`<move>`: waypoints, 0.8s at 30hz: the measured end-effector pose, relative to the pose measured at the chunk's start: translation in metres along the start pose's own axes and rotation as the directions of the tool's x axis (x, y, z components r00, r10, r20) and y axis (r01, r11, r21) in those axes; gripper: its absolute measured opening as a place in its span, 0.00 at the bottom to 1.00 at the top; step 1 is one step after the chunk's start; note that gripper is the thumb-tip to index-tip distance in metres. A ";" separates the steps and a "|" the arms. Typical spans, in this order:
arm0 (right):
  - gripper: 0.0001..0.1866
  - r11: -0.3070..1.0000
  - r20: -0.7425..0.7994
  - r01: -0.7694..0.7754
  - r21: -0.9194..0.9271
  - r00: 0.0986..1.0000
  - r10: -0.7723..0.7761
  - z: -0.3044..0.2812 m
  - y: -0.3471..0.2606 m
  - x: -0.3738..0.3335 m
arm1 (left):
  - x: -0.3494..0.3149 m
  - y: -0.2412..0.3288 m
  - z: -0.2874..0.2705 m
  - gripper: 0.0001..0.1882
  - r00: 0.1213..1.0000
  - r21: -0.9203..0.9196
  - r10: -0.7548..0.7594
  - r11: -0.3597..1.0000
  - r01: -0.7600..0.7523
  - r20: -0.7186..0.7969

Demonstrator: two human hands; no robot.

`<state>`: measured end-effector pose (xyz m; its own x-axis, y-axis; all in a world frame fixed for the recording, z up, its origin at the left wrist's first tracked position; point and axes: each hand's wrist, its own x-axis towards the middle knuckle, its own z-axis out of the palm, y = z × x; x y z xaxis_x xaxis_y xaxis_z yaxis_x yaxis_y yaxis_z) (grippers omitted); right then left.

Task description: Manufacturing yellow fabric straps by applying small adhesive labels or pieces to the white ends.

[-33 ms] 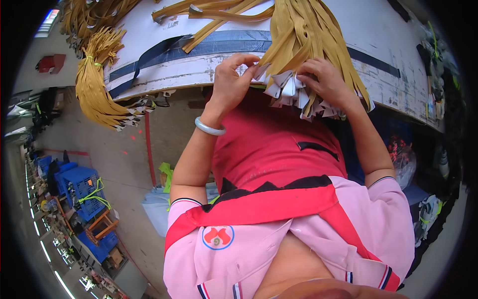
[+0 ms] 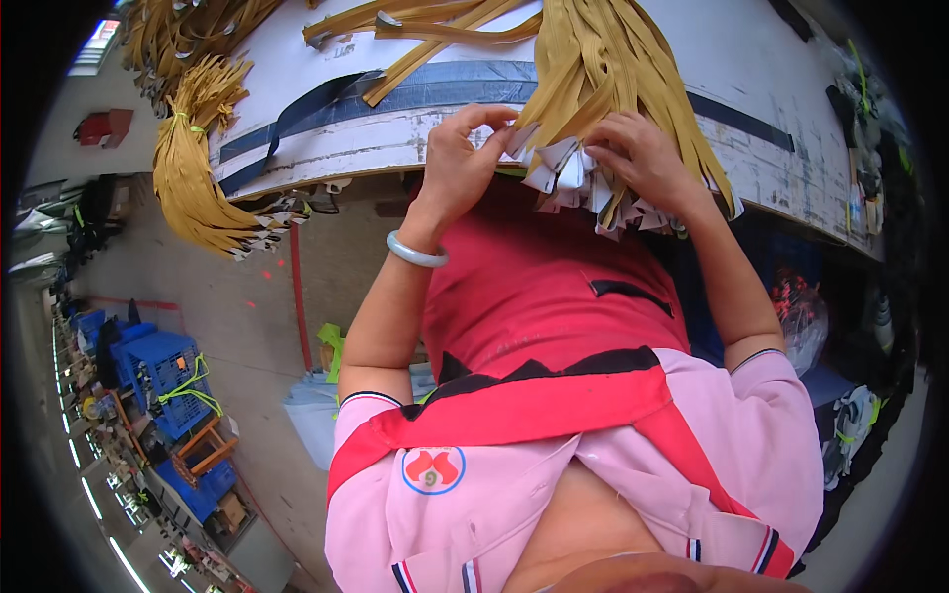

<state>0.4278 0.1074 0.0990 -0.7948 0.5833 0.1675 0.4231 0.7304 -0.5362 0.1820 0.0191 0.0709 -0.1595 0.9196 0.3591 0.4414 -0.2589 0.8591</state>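
Note:
A thick bundle of mustard-gold zipper tapes [image 2: 618, 74] hangs over the near edge of the white table [image 2: 781, 114]. Their pale, white-tipped ends [image 2: 568, 170] fan out below that edge. My left hand [image 2: 461, 158], with a pale bangle on its wrist, pinches the end of one tape between thumb and forefinger, drawn a little left of the bundle. On the bundle's right side my right hand [image 2: 645, 163] is closed, fingers curled round tapes near their ends. Exactly how many it grips is hidden.
Left on the table's edge droops a tied bundle of gold tapes [image 2: 183, 183], with a larger pile [image 2: 183, 44] behind. Loose tapes [image 2: 445, 44] and a dark strap [image 2: 297, 114] lie on the tabletop. Blue crates [image 2: 163, 376] stand on the floor at left.
My right hand's fingers have shifted very slightly left along the tape ends. The left hand keeps its pinch in the same place.

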 end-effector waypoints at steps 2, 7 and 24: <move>0.08 0.993 -0.056 0.002 0.119 0.998 0.005 0.002 -0.013 0.005 | 0.000 0.008 0.002 0.08 0.999 -0.017 -0.001 1.000 0.002 0.037; 0.08 0.947 -0.153 0.134 0.293 0.984 -0.091 0.019 -0.030 0.021 | 0.008 0.029 0.005 0.07 0.989 -0.017 0.035 0.999 -0.033 0.144; 0.08 0.890 -0.244 0.128 0.437 0.970 -0.019 0.037 -0.022 0.034 | 0.011 0.008 0.003 0.07 0.948 -0.454 -0.209 0.839 0.301 0.241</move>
<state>0.3750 0.0979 0.0862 -0.6723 0.6384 0.3748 0.0847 0.5693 -0.8178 0.1865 0.0282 0.0810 -0.0308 0.9969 0.0727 -0.0782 -0.0749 0.9941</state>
